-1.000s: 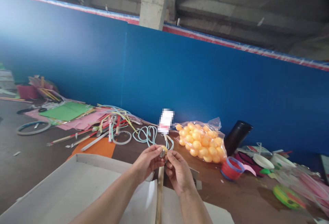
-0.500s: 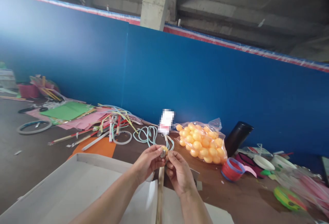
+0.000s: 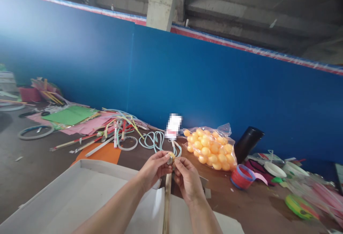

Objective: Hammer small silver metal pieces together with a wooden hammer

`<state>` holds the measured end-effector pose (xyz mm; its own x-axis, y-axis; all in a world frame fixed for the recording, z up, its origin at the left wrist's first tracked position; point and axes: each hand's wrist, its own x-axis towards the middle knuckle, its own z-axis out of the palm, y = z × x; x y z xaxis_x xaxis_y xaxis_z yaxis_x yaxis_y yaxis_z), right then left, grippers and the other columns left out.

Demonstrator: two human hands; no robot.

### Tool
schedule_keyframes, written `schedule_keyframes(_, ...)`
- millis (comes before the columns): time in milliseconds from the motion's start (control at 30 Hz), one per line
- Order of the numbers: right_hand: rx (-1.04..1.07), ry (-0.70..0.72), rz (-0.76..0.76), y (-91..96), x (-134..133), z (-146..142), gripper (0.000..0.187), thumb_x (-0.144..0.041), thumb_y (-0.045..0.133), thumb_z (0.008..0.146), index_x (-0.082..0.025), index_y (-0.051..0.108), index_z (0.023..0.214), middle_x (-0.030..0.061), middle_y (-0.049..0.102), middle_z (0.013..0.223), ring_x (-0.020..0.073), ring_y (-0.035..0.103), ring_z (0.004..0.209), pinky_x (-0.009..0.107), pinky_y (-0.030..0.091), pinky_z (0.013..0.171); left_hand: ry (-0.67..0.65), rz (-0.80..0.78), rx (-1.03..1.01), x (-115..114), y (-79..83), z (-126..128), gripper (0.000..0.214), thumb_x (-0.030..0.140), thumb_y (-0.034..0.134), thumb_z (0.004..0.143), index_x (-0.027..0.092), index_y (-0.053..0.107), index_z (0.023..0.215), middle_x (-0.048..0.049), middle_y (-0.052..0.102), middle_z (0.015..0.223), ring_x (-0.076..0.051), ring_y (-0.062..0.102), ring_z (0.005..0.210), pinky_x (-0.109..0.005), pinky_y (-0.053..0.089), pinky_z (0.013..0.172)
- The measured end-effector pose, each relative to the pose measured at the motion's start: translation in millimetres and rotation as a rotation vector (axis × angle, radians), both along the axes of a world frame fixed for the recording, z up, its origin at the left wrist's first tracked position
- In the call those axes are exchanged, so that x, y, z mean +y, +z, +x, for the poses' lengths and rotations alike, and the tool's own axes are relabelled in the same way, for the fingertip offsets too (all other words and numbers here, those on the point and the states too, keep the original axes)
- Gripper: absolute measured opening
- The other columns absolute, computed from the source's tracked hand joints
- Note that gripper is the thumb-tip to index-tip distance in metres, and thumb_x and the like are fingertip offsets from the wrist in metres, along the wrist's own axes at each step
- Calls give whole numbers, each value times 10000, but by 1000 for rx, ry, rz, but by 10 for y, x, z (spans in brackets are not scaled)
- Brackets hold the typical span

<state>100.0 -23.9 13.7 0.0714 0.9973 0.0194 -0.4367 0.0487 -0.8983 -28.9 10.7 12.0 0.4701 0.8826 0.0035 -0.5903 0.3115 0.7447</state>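
Both hands meet in front of me over the table, pinching one small rounded thing (image 3: 170,158), yellow on top with a shiny grey, bumpy part. My left hand (image 3: 155,167) is closed, its thumb and fingers pressed on the left side. From the right, my right hand (image 3: 186,176) holds the other side between thumb and forefinger, its other fingers curled. The fingertips hide much of the piece, so its kind is unclear. Below the hands, a narrow wooden strip (image 3: 167,205) runs toward me between pale card panels.
An open white box (image 3: 99,191) lies at front left. Behind it are an orange sheet (image 3: 107,153), sticks, coloured paper and a pale blue cord (image 3: 152,141). A clear bag of orange balls (image 3: 210,149), a black cylinder (image 3: 248,142) and a red-and-blue cup-like roll (image 3: 242,176) sit to the right.
Both hands hold nearly the same place, and the small thing has turned slightly at most. At the far left edge, a pale ring and a dark shadow have come into view.
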Motion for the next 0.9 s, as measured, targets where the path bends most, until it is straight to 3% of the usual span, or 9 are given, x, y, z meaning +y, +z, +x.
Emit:
schedule_keyframes(300,-100,-43,8,-24,-11,-5,222,-349,684,746,-155,576,751,-64,484,530,18,364,407,132,302,377,32,44,57,-19,7,-5,240,269,659,739,113,603,913,-39,580,763,-83,573,626,-196,509,586)
schedule_keyframes(900,-228,1,37,-11,-63,39,238,-362,648,771,-178,502,733,-83,455,487,55,404,392,171,370,380,30,84,84,-53,3,27,262,314,679,710,115,623,872,-39,590,732,-92,572,600,-221,487,591)
